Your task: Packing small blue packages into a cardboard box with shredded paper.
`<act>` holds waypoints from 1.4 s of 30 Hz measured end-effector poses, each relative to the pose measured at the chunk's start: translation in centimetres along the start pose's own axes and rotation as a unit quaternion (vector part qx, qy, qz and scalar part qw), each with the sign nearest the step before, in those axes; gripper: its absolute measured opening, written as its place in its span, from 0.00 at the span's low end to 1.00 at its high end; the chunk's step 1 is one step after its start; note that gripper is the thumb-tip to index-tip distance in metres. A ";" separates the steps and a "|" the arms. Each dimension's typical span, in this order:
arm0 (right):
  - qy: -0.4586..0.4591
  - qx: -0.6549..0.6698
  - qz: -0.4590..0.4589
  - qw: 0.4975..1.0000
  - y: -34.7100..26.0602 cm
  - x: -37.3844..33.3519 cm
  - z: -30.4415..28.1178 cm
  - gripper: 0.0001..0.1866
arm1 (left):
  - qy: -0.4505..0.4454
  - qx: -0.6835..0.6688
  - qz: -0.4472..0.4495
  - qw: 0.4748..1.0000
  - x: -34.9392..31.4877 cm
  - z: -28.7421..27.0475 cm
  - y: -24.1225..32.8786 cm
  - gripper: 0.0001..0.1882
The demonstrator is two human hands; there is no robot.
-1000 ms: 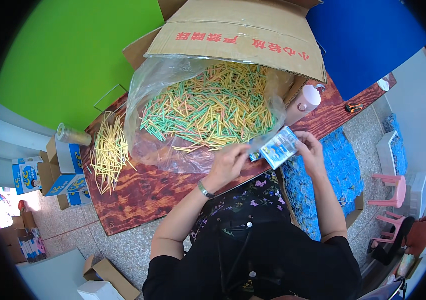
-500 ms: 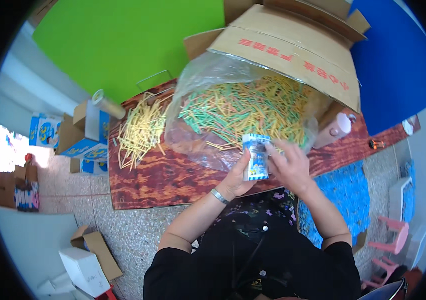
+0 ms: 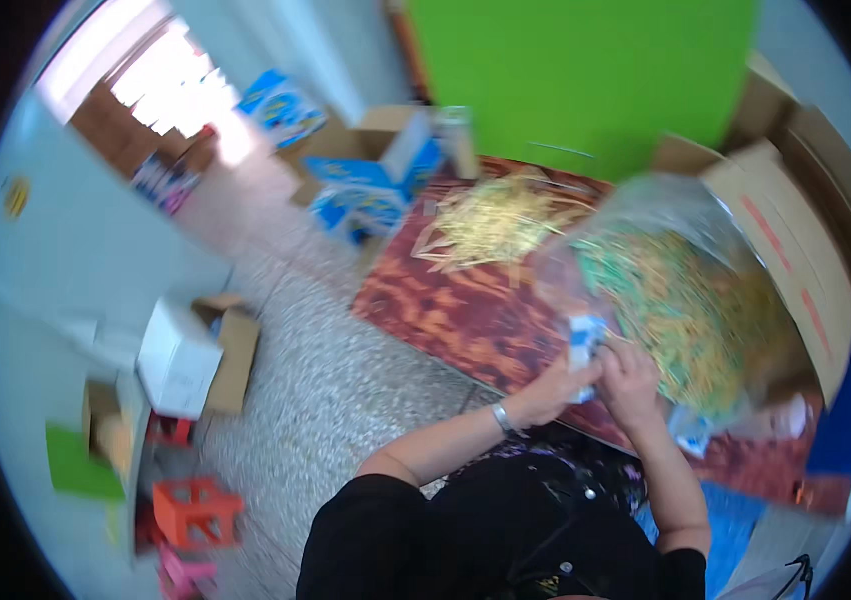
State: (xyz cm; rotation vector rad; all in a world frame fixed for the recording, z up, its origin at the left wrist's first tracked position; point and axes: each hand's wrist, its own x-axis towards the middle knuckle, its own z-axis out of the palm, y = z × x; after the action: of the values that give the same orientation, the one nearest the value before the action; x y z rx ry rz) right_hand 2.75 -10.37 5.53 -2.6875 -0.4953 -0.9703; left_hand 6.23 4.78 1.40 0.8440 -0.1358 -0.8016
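A small blue-and-white packet point(image 3: 583, 338) is held above the near part of the red-brown patterned table point(image 3: 466, 325), just in front of the bag's mouth. It is gripped in the left hand point(image 3: 551, 390). The right hand point(image 3: 630, 380), which was spread loosely over the packet half a second ago, has been drawn in, its fingers now curled beside the packet's right edge; whether the packet is pinched there cannot be told through the motion blur. Both hands are thus brought together at the packet, and the work in hand seems to be centred there, with neither hand laid on the sticks.

Beyond the hands, mixed coloured sticks point(image 3: 681, 300) are heaped in a clear plastic bag point(image 3: 661, 205), spilling from a tipped cardboard box point(image 3: 781, 230). A pale yellow pile of sticks point(image 3: 501, 225) is spread farther left, with a clear jar point(image 3: 459, 145) stood near it. The view has been swung leftward, so an orange-red stool point(image 3: 196, 512) is now shown on the floor.
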 end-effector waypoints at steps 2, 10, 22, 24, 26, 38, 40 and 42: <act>0.005 0.061 0.003 0.998 -0.2 1.4 1.3 0.10 | -0.025 0.064 -0.002 0.998 -2.0 -1.3 1.1 0.34; -0.073 0.336 -0.062 0.937 -4.3 11.0 4.3 0.15 | -0.038 0.247 -0.138 0.958 -11.3 -8.0 0.8 0.42; -0.043 0.280 0.037 0.958 -4.8 2.8 0.9 0.28 | 0.095 0.043 0.148 0.984 -2.7 -1.5 4.5 0.38; -0.007 0.238 0.047 0.970 -4.6 1.1 2.2 0.28 | 0.079 0.009 0.131 0.988 -1.6 -0.1 4.0 0.38; 0.047 0.176 0.039 0.983 -3.5 -0.3 2.3 0.29 | 0.055 -0.011 0.092 0.994 -0.9 1.0 3.9 0.38; -0.126 0.638 0.352 0.673 3.6 -0.3 -2.9 0.28 | 0.024 0.257 0.139 0.956 -0.2 -1.0 7.4 0.35; -0.165 0.631 0.357 0.669 3.7 -0.1 -2.8 0.30 | -0.021 0.257 0.063 0.964 0.8 -0.4 7.4 0.29; -0.179 0.581 0.358 0.709 3.5 0.0 -3.2 0.31 | -0.003 0.300 0.082 0.950 0.7 0.0 6.7 0.26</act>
State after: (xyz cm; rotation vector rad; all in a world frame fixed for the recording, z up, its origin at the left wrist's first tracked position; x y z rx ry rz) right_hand 2.29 -14.58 7.50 -1.5591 -0.0107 0.1565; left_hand 10.57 6.93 6.02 1.3844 -0.4659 -0.6076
